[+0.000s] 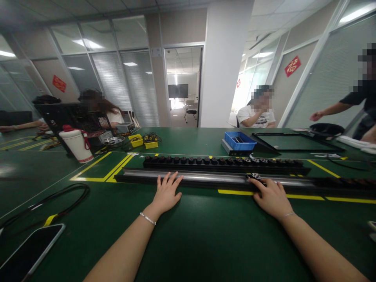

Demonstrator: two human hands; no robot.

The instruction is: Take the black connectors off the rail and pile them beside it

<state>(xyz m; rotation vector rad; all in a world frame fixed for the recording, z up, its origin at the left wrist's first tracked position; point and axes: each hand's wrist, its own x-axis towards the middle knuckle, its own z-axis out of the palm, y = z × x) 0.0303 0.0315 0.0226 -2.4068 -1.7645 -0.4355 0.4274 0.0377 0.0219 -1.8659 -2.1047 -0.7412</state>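
A long black rail with a shiny metal channel [205,178] lies across the green table in front of me. My left hand [166,194] rests on its left half, fingers spread and fingertips over the channel, holding nothing. Further right, my right hand [272,197] lies against the near edge of the rail with its fingers apart. Its index fingertip is at a small black piece [254,176] sitting in the channel; whether it presses on that piece I cannot tell. Behind, a second black strip [226,161] carries a row of round dark parts.
A blue bin [239,141], a black frame [296,143] and small yellow trays [136,141] stand beyond the strips. At left are a white bottle [76,145], a black cable [73,197] and a phone [32,252]. Several people are around the table.
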